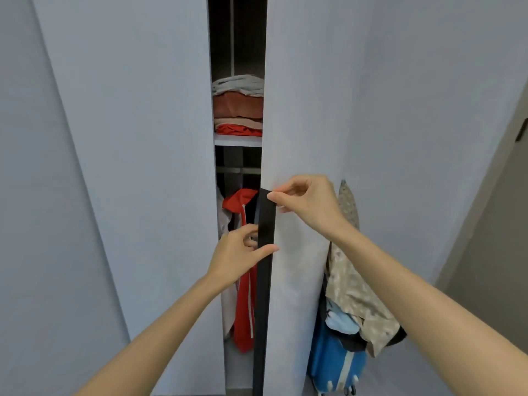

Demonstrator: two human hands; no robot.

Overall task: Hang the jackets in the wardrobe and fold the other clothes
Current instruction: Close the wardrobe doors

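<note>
A long black strip (264, 295) is pinched at its top by the right hand (308, 201) and gripped lower down by the left hand (240, 252), against the edge of the pale right door (300, 110). Inside the wardrobe (225, 38), a red jacket (244, 310) is hung below the rail (238, 170). Higher and farther in, folded clothes (238, 110) are stacked on a shelf (238, 140).

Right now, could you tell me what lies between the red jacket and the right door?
A black strip, held by the left hand and right hand; head view shows it.
</note>
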